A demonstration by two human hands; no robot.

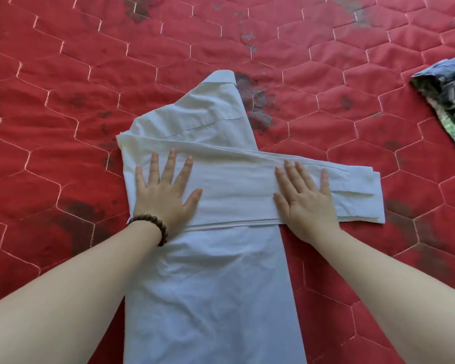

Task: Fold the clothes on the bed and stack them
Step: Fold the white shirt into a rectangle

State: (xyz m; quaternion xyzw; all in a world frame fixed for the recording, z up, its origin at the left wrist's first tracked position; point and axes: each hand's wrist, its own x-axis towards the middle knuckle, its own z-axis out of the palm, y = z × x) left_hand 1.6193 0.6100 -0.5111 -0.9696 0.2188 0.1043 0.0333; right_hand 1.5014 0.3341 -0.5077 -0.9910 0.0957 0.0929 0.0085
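Head view shows the red quilted bed filling the scene, with a white shirt spread lengthwise at its middle, collar at the far end. A patterned garment waits at the far right. Both sleeves lie folded across the shirt, cuffs overhanging to the right. The left hand and right hand press flat with fingers straight, gripping nothing. Best to smooth outward, then tuck the overhang in before folding the near hem up.
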